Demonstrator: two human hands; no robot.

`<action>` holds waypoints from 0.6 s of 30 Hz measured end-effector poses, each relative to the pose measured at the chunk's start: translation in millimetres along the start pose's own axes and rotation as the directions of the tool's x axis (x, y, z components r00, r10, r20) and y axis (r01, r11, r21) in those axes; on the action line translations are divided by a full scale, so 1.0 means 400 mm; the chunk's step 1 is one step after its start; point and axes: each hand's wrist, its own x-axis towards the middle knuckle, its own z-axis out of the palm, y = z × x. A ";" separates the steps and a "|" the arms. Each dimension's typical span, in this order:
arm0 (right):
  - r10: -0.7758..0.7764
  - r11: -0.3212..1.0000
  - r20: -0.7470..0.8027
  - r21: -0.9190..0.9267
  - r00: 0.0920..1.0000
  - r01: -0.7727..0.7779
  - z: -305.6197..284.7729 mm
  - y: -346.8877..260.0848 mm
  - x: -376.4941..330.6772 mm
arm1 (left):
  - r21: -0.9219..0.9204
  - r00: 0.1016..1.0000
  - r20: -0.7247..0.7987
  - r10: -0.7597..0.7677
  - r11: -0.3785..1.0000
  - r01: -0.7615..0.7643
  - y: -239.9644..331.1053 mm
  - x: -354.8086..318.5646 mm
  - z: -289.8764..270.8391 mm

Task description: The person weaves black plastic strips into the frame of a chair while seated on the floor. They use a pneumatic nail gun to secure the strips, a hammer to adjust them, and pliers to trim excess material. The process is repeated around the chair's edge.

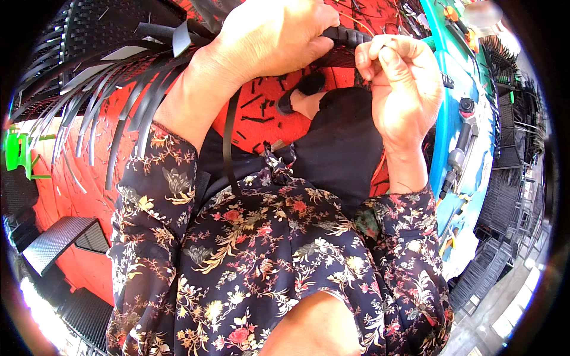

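My left hand [267, 38] is closed over a dark woven edge [347, 37] of flat black strips at the top of the view. Its fingertips are partly hidden behind the hand and the edge. At the right end of this edge is my right hand [409, 83], thumb and forefinger pinched together. Whatever lies between those fingertips is too small or hidden to make out. Many loose black strips [139, 98] fan out to the left, beyond my left forearm. One long strip [228, 136] hangs down beside that forearm, across my lap.
Black offcuts lie scattered over the red floor covering [71, 202]. On my right a blue surface [442, 113] carries a tool with a dark grip [460, 148]. A green stool [21, 154] and a black woven box [62, 237] stand left. Dark woven furniture [504, 196] is stacked far right.
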 end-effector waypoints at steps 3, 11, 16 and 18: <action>0.020 0.998 -0.071 0.067 0.997 -0.015 0.008 -0.010 -0.004 | 0.088 0.999 -0.021 0.042 0.995 -0.040 0.006 0.007 0.003; -0.013 0.990 0.081 -0.138 0.997 0.024 -0.006 -0.014 0.030 | 0.118 0.995 -0.096 0.030 0.993 -0.019 0.015 -0.007 0.036; 0.053 0.884 0.133 -0.468 0.990 0.015 0.043 -0.029 0.092 | 0.268 0.984 -0.106 0.141 0.957 -0.108 -0.007 -0.014 0.074; 0.029 0.847 0.237 -0.521 0.971 0.101 0.026 -0.029 0.111 | 0.276 0.990 -0.081 0.117 0.957 -0.090 -0.006 -0.009 0.078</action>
